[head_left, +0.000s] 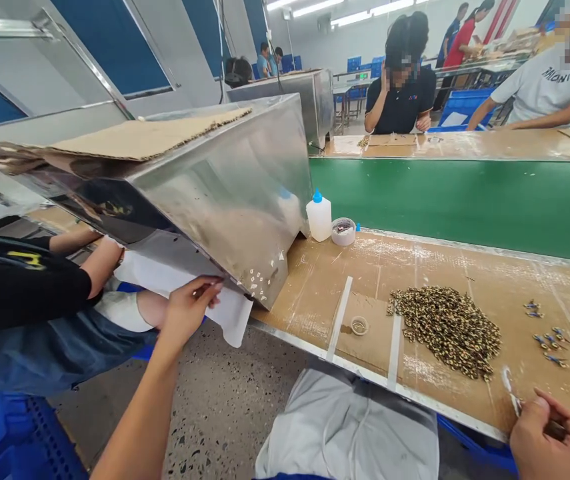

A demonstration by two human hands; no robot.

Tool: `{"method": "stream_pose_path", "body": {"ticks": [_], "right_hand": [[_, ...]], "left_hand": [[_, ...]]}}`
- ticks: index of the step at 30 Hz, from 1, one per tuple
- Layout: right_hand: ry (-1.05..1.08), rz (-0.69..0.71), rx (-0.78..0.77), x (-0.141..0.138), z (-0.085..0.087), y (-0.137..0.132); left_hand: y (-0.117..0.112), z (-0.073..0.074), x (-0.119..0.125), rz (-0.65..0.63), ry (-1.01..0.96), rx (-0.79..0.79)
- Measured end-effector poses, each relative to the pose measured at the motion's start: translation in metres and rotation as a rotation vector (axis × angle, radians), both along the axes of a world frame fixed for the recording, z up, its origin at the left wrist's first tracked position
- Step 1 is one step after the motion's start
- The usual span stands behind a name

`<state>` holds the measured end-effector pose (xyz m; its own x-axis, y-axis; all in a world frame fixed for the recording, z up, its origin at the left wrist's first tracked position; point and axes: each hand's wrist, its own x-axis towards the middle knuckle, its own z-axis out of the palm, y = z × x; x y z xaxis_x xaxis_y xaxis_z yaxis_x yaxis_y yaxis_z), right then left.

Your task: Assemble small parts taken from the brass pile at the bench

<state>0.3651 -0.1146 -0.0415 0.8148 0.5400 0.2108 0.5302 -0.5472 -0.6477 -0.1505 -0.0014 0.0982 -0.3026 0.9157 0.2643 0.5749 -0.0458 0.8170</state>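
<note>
Fingers (205, 288) of the left hand (187, 313) pinch together on a limp, light white paper sheet (165, 277) beneath the tilted stainless-steel hopper (225, 207), easiest held by its free edge, while the right hand's (547, 433) fingers curl around a thin white-tipped stick (512, 397) above the tan worktop (325, 280).

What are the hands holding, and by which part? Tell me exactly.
The left hand pinches a thin white paper sheet by its upper edge; the right hand grips a slim white-tipped tool by its dark rear end.
</note>
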Motion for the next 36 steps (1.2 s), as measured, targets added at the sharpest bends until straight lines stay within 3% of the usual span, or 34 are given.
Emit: {"method": "stream_pose_path", "body": {"ticks": [3,6,9,12,15,20,24,32,36], "right_hand": [[-0.040,-0.074,0.056,-0.010,0.010,0.003],[-0.058,-0.080,0.062,-0.008,0.008,0.006],[-0.087,-0.140,0.096,0.000,0.000,0.009],[-0.146,-0.141,0.127,0.004,-0.006,0.010],[-0.194,-0.140,0.146,0.002,-0.005,0.011],[-0.167,-0.141,0.135,-0.003,0.000,0.011],[-0.177,-0.143,0.125,-0.001,-0.002,0.011],[-0.174,-0.143,0.116,-0.001,-0.001,0.011],[-0.169,-0.153,0.112,-0.004,0.003,0.012]], "left_hand": [[-0.045,-0.023,0.021,-0.027,-0.194,-0.108],[-0.060,-0.053,0.061,-0.294,-0.392,-0.306],[-0.048,-0.084,0.099,-0.497,-0.569,-0.506],[-0.024,-0.108,0.128,-0.561,-0.674,-0.562],[-0.003,-0.121,0.149,-0.592,-0.677,-0.529],[0.016,-0.130,0.173,-0.526,-0.393,-0.260],[0.018,-0.124,0.174,-0.595,-0.098,-0.109],[-0.005,-0.111,0.165,-0.909,0.185,-0.080],[-0.006,-0.114,0.174,-0.950,0.369,-0.101]]}}
